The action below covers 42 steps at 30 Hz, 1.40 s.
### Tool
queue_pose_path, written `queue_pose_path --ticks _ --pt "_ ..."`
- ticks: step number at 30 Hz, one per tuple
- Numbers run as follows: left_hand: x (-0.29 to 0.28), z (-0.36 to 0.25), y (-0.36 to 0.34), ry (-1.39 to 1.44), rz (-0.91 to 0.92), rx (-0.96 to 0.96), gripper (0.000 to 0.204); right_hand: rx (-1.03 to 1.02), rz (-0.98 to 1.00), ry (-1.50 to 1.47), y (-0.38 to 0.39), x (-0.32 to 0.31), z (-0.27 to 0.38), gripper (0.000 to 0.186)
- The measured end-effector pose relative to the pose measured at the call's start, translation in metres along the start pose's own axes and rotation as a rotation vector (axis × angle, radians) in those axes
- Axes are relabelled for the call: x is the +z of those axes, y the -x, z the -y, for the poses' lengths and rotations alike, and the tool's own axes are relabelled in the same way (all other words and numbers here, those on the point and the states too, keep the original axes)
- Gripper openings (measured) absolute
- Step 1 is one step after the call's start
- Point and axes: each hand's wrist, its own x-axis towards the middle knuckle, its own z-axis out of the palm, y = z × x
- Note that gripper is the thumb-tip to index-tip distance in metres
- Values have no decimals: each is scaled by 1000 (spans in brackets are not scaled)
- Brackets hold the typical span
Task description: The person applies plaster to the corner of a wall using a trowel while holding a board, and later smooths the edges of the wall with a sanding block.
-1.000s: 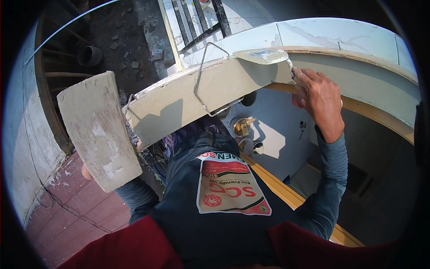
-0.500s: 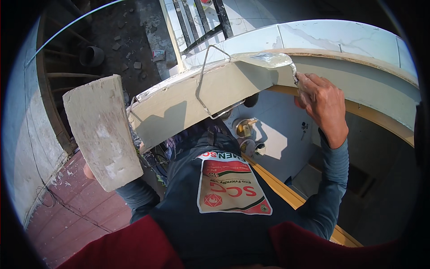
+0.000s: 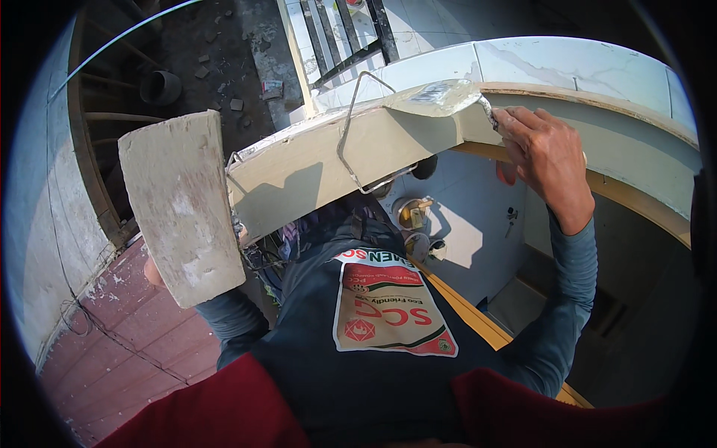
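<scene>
My left hand [image 3: 154, 272] holds a flat, grey, plaster-smeared board [image 3: 179, 209] from underneath, beside the near end of the grey plastered beam [image 3: 287, 198]; most of its fingers are hidden. My right hand [image 3: 545, 160] grips a metal trowel [image 3: 437, 98] by its handle, fingers wrapped round it. The trowel's pale, smeared blade lies at the beam's upper edge. A bent wire clamp [image 3: 345, 138] straddles the beam left of the blade, and a second one is partly visible behind the board.
Beyond the beam are white marbled tiles [image 3: 553, 58] and a black metal frame [image 3: 343, 30]. Below lie buckets [image 3: 411, 213] on a lower floor and an orange beam [image 3: 467, 306]. Left are a red roof [image 3: 157, 340], loose wires, a weathered wall [image 3: 56, 224] and a dark yard with debris.
The whole view has shifted slightly rightward. The board in my left hand has risen a little. The trowel and my right hand stay at about the same place on the beam.
</scene>
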Motion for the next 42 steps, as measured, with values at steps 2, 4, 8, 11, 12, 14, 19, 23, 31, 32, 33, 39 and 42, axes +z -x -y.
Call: queue_pose_path --ticks 2,4,8,11,12,14,19,23,31,32,33,39,42 --pt "6 3 1 -119 -40 20 62 1 -28 24 -5 0 -2 36" --pt "12 5 2 -203 -59 33 61 -44 -65 43 -12 -1 -7 36" --pt "18 4 9 -281 -87 47 60 -78 -8 71 -21 -5 -10 37" --pt "21 5 9 -311 -100 48 59 -88 14 106 -23 -7 -11 37" --pt "22 5 8 -320 -101 49 59 -94 11 124 -23 -7 -11 37" --pt "22 5 9 -334 -108 52 58 -99 8 142 -23 -6 -10 38" --pt "23 4 8 -357 -112 62 57 -61 -35 90 -7 -1 -2 38" --pt "21 3 9 -382 -117 79 56 46 -72 -114 20 1 13 38" --pt "13 -4 1 -362 -51 88 54 356 -49 -802 81 54 81 31" --pt "11 -5 0 -265 -8 71 54 369 -61 -809 80 56 84 31" --pt "6 -6 1 -106 28 46 53 359 -57 -747 77 56 84 31" --pt "-4 -2 -2 -37 -73 122 53 339 -45 -560 68 50 72 32" --pt "-29 3 2 -497 -118 282 48 343 -61 -528 68 52 66 32"
